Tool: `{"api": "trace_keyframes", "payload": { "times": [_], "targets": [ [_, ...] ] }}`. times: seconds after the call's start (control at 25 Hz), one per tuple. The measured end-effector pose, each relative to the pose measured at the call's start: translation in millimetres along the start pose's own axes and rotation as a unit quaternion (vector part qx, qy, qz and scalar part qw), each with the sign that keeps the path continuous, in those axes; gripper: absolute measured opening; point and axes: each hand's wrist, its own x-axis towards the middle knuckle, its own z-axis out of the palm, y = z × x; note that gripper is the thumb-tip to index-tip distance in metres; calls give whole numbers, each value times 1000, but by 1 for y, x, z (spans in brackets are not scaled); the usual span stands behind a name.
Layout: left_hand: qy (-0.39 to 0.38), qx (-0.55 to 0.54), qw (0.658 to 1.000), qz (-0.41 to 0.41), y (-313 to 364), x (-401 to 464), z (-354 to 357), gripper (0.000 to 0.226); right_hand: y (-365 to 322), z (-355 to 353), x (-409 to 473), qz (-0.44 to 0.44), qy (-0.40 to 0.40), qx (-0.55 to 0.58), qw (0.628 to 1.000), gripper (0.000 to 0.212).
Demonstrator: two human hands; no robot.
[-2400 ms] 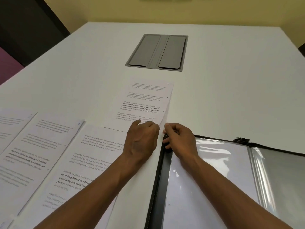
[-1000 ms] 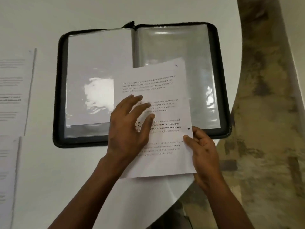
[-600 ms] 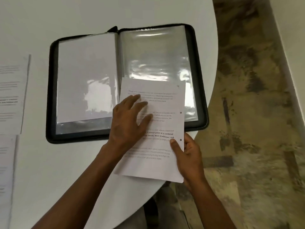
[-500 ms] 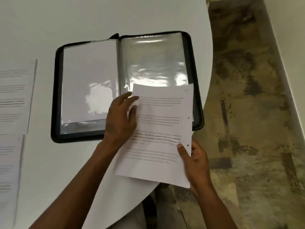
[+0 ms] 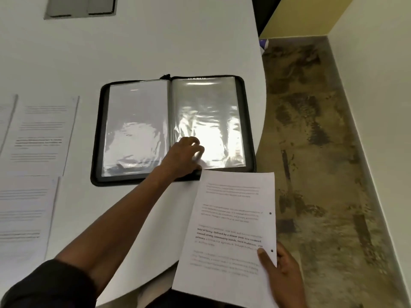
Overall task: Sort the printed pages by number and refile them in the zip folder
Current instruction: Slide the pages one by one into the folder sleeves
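The black zip folder (image 5: pixel 96 152) lies open on the white table, its clear sleeves facing up. A white sheet sits in the left sleeve (image 5: pixel 135 121); the right sleeve (image 5: pixel 211 112) looks see-through. My left hand (image 5: pixel 185 157) rests with bent fingers on the right sleeve's lower left corner, thumb at the sleeve's bottom edge; blur hides whether it pinches the plastic. My right hand (image 5: pixel 281 277) holds a printed page (image 5: pixel 231 221) by its lower right edge, off the table's rim, below and right of the folder.
Other printed pages lie flat at the left, one (image 5: pixel 43 134) higher and one (image 5: pixel 24 218) lower. A grey hatch (image 5: pixel 80 7) is set into the table at the top. The table's curved edge (image 5: pixel 262 121) runs just right of the folder, with mottled floor (image 5: pixel 322 152) beyond.
My left hand has let go of the page and moved up onto the folder's right sleeve. My right hand alone now holds the page, drawn down and right, off the folder.
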Motion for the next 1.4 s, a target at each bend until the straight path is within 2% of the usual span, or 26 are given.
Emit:
{"api": "trace_keyframes", "payload": {
  "times": [0.16, 0.32, 0.4, 0.48, 0.68, 0.84, 0.92, 1.2, 1.32, 1.4],
  "targets": [
    [45, 20, 998, 39, 5, -9, 2, 7, 1, 8, -1, 14, -4, 23, 1000, 20],
    [2, -50, 999, 13, 9, -17, -3, 10, -4, 7, -4, 21, -7, 48, 999, 18],
    [-8, -34, 999, 34, 10, -19, -5, 8, -6, 4, -6, 28, -4, 54, 998, 18],
    [-5, -10, 999, 47, 12, -21, -5, 18, -6, 3, -7, 31, -3, 46, 998, 18],
    [31, -31, 998, -39, 22, -21, -10, 17, -5, 5, -3, 36, 1, 31, 999, 17],
    [25, -174, 978, -111, 15, -17, -15, 5, -5, 5, -7, 16, -1, 19, 1000, 18],
    [12, -213, 969, -122, 10, -15, -16, 8, -4, 4, -10, 4, 5, 18, 1000, 19],
    [-16, -165, 984, -63, 12, -15, -21, 10, 2, 14, -2, -18, 43, 13, 999, 20],
    [23, -123, 991, -44, 16, -20, -21, 13, 1, 27, 2, -23, 41, 17, 999, 18],
    [61, -58, 996, -22, 18, -24, -20, 15, -2, 37, 3, -39, 30, 16, 999, 18]
  ]
}}
